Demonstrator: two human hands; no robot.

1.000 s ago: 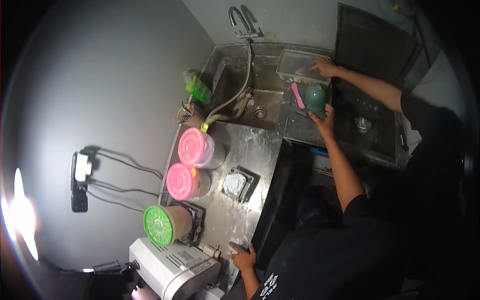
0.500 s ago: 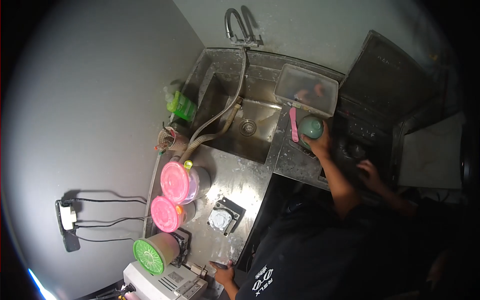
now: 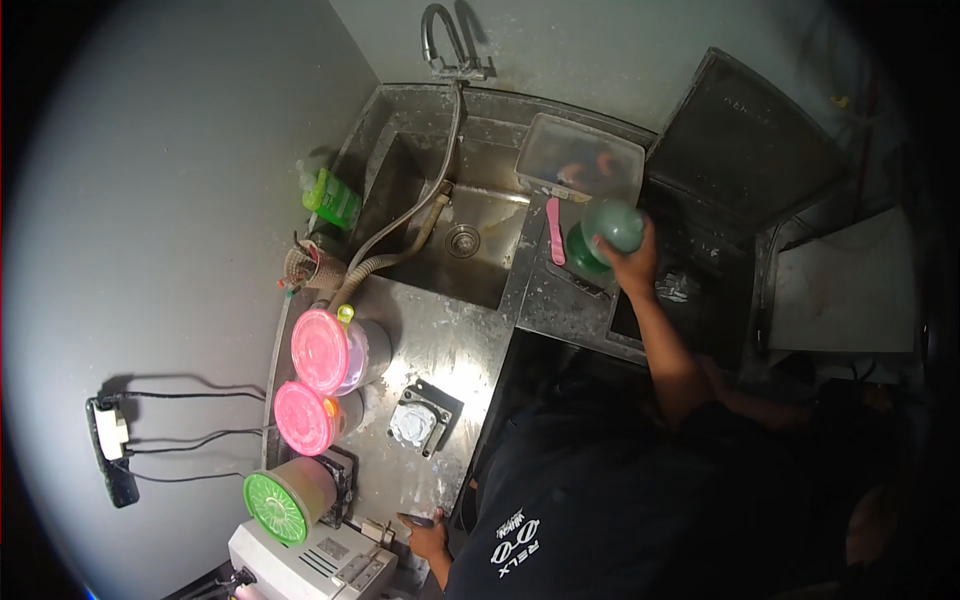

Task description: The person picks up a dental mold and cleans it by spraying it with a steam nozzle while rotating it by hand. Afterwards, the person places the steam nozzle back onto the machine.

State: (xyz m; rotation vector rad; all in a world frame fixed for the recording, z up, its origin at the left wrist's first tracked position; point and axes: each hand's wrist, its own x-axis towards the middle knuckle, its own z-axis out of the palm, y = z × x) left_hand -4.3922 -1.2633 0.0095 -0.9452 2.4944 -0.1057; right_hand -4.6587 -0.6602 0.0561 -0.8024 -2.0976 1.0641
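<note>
My right hand (image 3: 635,262) grips a pale green bowl (image 3: 610,225) that looks turned upside down. Its rounded base faces up, and a darker green round part (image 3: 585,250) shows at its lower left. A pink flat-handled utensil (image 3: 556,232) lies just left of it. Far at the lower left, by the counter's front edge, my left hand (image 3: 430,538) has its fingers around a small dark object (image 3: 419,520) I cannot identify. Another forearm (image 3: 755,403), seemingly a co-worker's, reaches in from the right behind my right arm; its hand is hidden.
A steel sink (image 3: 463,240) with hoses and a tap (image 3: 450,45) lies left of the bowl. Behind it stands a lidded plastic box (image 3: 580,160). Pink-lidded tubs (image 3: 320,350), a small scale-like device (image 3: 416,420) and a white machine (image 3: 310,560) occupy the left counter.
The bowl has tipped and risen slightly in my right hand, exposing the darker green part. The other forearm has moved left behind my arm. The whole view has shifted a little.
</note>
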